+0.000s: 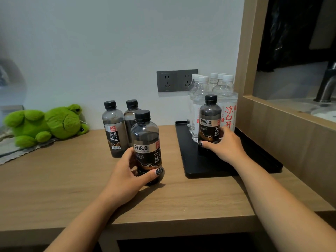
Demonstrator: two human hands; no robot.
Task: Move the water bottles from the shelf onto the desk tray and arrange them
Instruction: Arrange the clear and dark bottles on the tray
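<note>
A black tray (192,160) lies on the wooden desk (72,179) at the right. Several clear white-capped water bottles (225,93) stand at its back. My right hand (227,144) grips a dark black-capped PH8.0 bottle (210,117) standing upright on the tray in front of them. My left hand (127,175) holds another dark PH8.0 bottle (146,142) upright on the desk, left of the tray. Two more dark bottles, one (113,128) in front and one (131,113) behind, stand on the desk behind it.
A green plush frog (45,124) lies on a grey mat (11,151) at the desk's far left. A dark double wall socket (174,80) sits behind the bottles. A wooden partition (272,124) borders the tray's right side, with a faucet (327,84) beyond it.
</note>
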